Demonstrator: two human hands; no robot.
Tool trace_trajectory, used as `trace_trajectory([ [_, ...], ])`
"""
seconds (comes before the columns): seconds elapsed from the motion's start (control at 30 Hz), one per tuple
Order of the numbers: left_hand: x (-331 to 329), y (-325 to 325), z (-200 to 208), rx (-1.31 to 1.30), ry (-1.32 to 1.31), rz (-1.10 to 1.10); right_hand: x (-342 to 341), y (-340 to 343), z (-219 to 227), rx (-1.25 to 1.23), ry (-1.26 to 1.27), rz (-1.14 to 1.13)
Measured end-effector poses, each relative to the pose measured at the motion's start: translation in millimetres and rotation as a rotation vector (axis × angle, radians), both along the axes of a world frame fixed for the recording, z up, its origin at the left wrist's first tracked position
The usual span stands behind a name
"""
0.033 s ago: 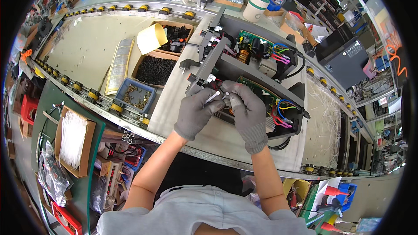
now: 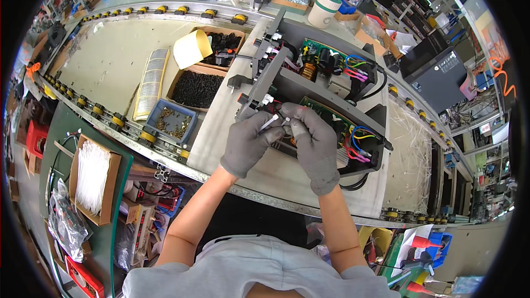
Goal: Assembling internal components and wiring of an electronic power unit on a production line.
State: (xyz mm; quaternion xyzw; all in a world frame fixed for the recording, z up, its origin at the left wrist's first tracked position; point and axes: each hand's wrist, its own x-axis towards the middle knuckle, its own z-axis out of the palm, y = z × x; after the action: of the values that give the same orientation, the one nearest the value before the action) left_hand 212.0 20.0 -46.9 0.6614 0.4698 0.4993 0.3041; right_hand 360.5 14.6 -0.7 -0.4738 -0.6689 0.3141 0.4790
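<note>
My left hand [image 2: 244, 146], in a grey glove, pinches a white cable tie [image 2: 269, 123] between thumb and fingers. Right beside it, my gloved right hand [image 2: 317, 152] has its thumb and fingertips closed together, with a small white end showing at them, apparently part of the same tie. Both hands work over the front left part of the nearer dark grey metal chassis [image 2: 331, 107]. The wires at my fingertips are largely hidden. Blue, yellow and red wires [image 2: 359, 143] show at this chassis's right end.
Behind stands a second open chassis [image 2: 309, 33]. Left of it are a carton of small black parts [image 2: 196, 88], a blue tray [image 2: 190, 130] of brass-coloured pieces and a yellow-edged booklet [image 2: 150, 85]. A box of white cable ties [image 2: 94, 176] sits lower left. Rollers [image 2: 148, 134] line the bench edge.
</note>
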Motion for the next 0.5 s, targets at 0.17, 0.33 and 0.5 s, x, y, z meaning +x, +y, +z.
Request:
trace_trajectory([
  [0.17, 0.8, 0.4, 2.8, -0.142, -0.166, -0.074, -0.4, 0.1, 0.5, 0.003, 0.03, 0.031],
  [0.33, -0.8, 2.3, -0.8, -0.054, -0.075, -0.048, -0.1, -0.6, -0.5, 0.008, -0.011, 0.03],
  [0.5, 0.5, 2.2, -2.1, -0.122, -0.148, -0.049, -0.7, 0.0, -3.7, 0.005, 0.032, -0.011],
])
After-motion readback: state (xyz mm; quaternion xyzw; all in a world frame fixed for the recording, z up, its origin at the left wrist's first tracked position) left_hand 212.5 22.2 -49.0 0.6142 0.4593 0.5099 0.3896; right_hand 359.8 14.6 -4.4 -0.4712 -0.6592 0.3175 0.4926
